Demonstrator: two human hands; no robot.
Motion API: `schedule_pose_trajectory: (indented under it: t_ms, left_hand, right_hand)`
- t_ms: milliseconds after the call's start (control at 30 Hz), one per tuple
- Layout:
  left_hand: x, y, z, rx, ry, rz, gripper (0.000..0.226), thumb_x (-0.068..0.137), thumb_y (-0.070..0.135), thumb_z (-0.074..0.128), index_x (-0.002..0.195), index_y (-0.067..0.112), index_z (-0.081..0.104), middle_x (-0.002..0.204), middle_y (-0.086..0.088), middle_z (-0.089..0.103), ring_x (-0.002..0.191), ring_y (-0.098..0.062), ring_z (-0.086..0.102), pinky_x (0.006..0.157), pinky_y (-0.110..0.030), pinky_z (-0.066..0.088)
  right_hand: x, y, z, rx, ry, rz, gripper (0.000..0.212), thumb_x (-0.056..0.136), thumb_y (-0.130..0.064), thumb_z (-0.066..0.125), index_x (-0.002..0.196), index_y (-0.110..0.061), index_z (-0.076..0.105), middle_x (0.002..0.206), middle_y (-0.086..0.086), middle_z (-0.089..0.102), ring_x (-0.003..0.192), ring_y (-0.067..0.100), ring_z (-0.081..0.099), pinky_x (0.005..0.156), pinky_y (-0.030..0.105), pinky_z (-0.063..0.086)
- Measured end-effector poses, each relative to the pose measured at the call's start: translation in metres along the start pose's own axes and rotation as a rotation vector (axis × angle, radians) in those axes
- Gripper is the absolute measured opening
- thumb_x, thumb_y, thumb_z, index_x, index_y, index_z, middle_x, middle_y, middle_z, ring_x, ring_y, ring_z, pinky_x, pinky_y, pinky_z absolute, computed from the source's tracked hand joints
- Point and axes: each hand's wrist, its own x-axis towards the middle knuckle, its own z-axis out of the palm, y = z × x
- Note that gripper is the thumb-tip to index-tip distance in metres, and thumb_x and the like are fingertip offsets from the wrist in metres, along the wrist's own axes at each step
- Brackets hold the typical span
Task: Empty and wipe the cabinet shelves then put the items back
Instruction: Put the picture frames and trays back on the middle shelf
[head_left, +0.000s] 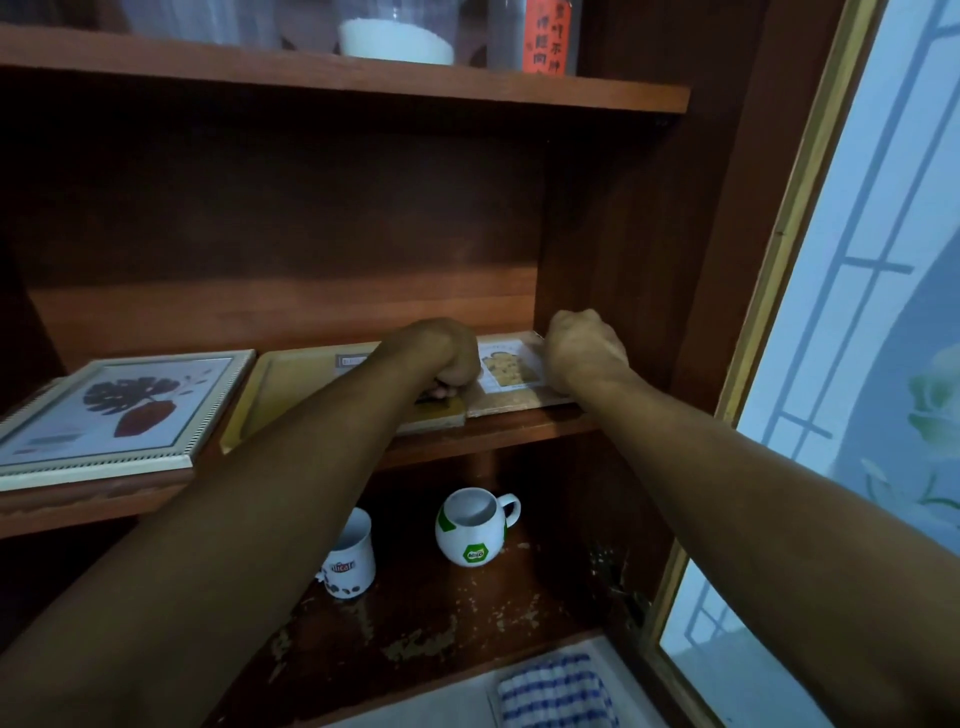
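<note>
This looks like a room in a home. A worn wooden cabinet (623, 208) holds household odds and ends: a framed leaf print (119, 410) lying flat beside a face-down frame (311, 384), two branded drink mugs (470, 527) on the scuffed lower shelf (467, 623), and a jar of white powder (397, 36) above, next to a red label with Chinese characters (550, 36). A blue checked cloth (556, 691) lies below. The flower-patterned glass (909, 364) at right may be a window, though it is hard to tell.
</note>
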Motion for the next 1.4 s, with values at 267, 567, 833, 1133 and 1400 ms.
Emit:
schedule_pose_trajectory:
  t_ms: [267, 567, 833, 1133, 1400]
  left_hand:
    - [-0.005, 0.002, 0.002, -0.006, 0.012, -0.015, 0.042, 0.103, 0.022, 0.045, 0.066, 0.007, 0.057, 0.058, -0.003, 0.058, 0.041, -0.010, 0.047, 0.042, -0.022, 0.039]
    - [-0.027, 0.000, 0.004, -0.045, 0.194, -0.033, 0.028, 0.091, 0.015, 0.055, 0.066, 0.007, 0.064, 0.043, 0.000, 0.061, 0.032, -0.010, 0.053, 0.044, -0.021, 0.042]
    - [-0.067, 0.005, 0.009, 0.069, 0.439, -0.013, 0.029, 0.089, 0.030, 0.059, 0.112, 0.012, 0.063, 0.120, -0.010, 0.060, 0.104, -0.027, 0.059, 0.071, -0.032, 0.043]
    - [-0.115, 0.012, 0.039, 0.028, 0.572, 0.046, 0.040, 0.090, 0.032, 0.057, 0.126, 0.014, 0.059, 0.124, -0.014, 0.059, 0.109, -0.033, 0.058, 0.082, -0.038, 0.047]
    - [-0.133, -0.005, 0.073, 0.103, 0.579, 0.143, 0.043, 0.086, 0.032, 0.058, 0.124, 0.011, 0.058, 0.121, -0.015, 0.058, 0.110, -0.034, 0.055, 0.085, -0.043, 0.050]
  right_hand:
    - [-0.009, 0.001, -0.001, -0.040, -0.004, -0.052, 0.041, 0.096, -0.035, 0.059, 0.127, -0.009, 0.056, 0.129, 0.012, 0.055, 0.116, 0.029, 0.057, 0.080, 0.035, 0.046]
    - [-0.027, -0.001, -0.004, -0.091, 0.012, -0.128, 0.035, 0.095, -0.027, 0.060, 0.125, -0.011, 0.056, 0.124, 0.012, 0.056, 0.111, 0.030, 0.059, 0.078, 0.037, 0.048]
    - [-0.056, 0.002, -0.019, -0.066, -0.006, -0.224, 0.038, 0.091, -0.028, 0.060, 0.126, -0.014, 0.056, 0.128, 0.012, 0.055, 0.116, 0.031, 0.054, 0.088, 0.039, 0.047]
    - [-0.091, 0.017, -0.013, 0.143, -0.073, -0.310, 0.051, 0.077, -0.032, 0.062, 0.123, -0.011, 0.056, 0.126, 0.011, 0.057, 0.113, 0.032, 0.055, 0.094, 0.044, 0.050]
    - [-0.117, 0.028, 0.005, 0.073, -0.065, -0.425, 0.058, 0.086, -0.035, 0.058, 0.135, -0.009, 0.044, 0.140, 0.012, 0.046, 0.130, 0.036, 0.041, 0.106, 0.052, 0.037]
